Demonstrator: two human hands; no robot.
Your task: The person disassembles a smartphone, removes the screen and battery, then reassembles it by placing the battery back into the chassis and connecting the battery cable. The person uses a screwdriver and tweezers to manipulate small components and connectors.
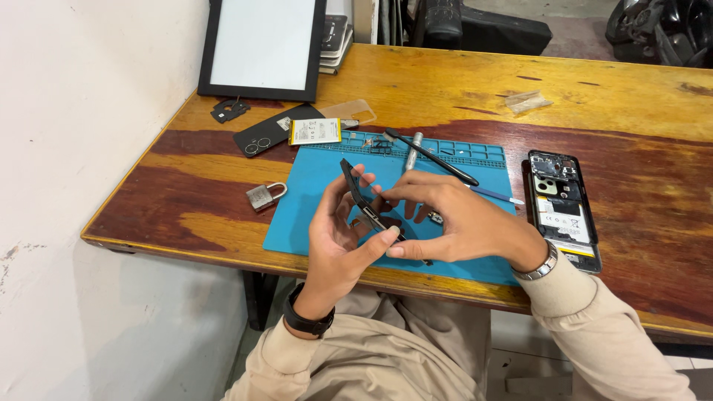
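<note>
Phone frame (362, 199) (dark, tilted) pinched between left hand (338, 241) and right hand (445, 219), above blue mat (319, 178).

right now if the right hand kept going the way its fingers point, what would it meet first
Its fingers point left, already on the dark phone part; right behind it is the left hand. Past both, likely the padlock, though depth is unclear.

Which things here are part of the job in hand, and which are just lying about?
In hand: dark phone frame, held by left hand and right hand; blue work mat; black spudger; opened phone.

Lying about: padlock; white-screened tablet; clear phone case.
</note>
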